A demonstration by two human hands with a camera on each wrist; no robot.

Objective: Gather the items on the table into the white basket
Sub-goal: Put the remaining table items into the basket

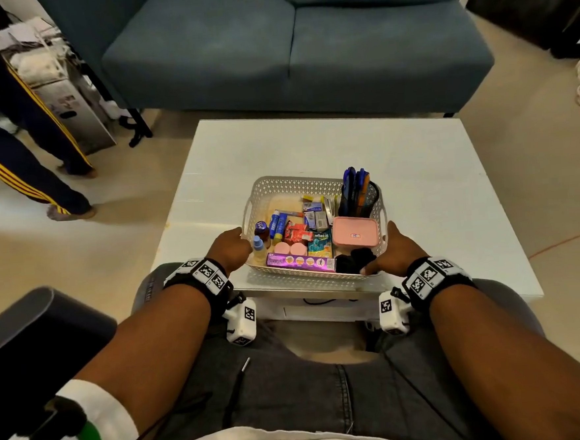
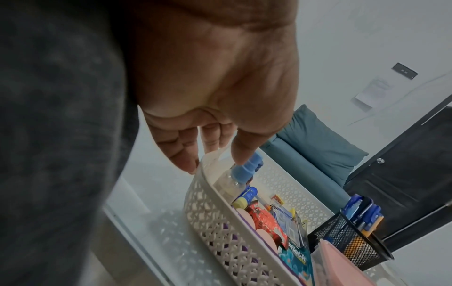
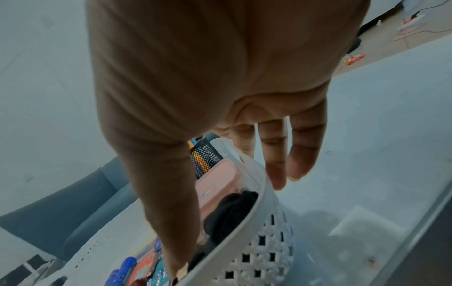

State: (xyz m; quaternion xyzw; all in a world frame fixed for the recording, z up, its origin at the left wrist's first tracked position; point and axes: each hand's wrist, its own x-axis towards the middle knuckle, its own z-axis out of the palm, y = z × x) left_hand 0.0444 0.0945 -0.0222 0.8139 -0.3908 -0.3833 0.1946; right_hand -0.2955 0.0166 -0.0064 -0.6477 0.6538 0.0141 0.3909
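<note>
The white lattice basket (image 1: 293,185) stands near the front edge of the white table (image 1: 423,183), full of small things. Among them are a pink lidded box (image 1: 355,231), a black mesh pen holder (image 1: 360,196), a purple carton (image 1: 300,262), a blue-capped bottle (image 1: 259,247) and a black cloth (image 1: 355,260). My left hand (image 1: 239,244) holds the basket's left rim (image 2: 215,222), thumb inside by the bottle cap (image 2: 244,170), fingers outside. My right hand (image 1: 380,251) holds the right rim (image 3: 264,241), thumb inside over the black cloth (image 3: 232,212). Whether the basket is lifted, I cannot tell.
A blue sofa (image 1: 297,47) stands beyond the table. Another person's legs in striped trousers (image 1: 19,153) are on the floor at the left, beside a cardboard box (image 1: 75,107). An orange cable (image 1: 564,238) runs across the floor on the right. My lap is just below the table's front edge.
</note>
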